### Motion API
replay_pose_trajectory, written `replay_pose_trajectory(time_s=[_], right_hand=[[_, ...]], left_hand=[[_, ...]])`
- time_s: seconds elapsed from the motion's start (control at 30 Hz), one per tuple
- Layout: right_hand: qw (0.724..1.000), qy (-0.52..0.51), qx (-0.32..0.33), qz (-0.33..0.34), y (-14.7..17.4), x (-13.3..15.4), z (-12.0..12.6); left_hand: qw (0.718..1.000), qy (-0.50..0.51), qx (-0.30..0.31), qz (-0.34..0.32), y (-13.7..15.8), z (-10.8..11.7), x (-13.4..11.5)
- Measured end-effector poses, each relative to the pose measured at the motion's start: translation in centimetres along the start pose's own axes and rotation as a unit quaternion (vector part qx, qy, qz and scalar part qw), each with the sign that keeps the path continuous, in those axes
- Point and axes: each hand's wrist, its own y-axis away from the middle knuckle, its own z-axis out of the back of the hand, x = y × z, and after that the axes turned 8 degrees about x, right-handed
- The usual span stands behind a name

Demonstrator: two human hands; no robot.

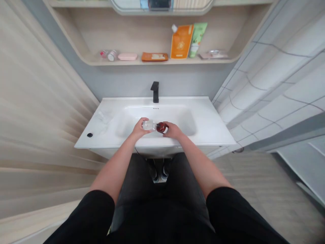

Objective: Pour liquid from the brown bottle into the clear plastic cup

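Evidently over the sink [177,117], a clear bottle [148,125] is held in the fingers of the left hand [138,128], long axis left-to-right, neck pointed at a brown bottle [161,127] gripped by the right hand [173,130].

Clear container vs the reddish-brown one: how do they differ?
Colour: the clear container is see-through and colourless; the reddish-brown container is much darker. Hold: the clear container is in the left hand, the reddish-brown container in the right hand. Shared: both are held up over the sink.
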Motion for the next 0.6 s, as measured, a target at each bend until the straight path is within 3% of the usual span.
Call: replay_pose_trajectory(time_s=[0.6], right_hand=[[1.0,0.013,0.003,-0.004,0.05,0.04,0.13]], left_hand=[[0.999,0.036,-0.005,0.002,-0.08,-0.14,-0.42]])
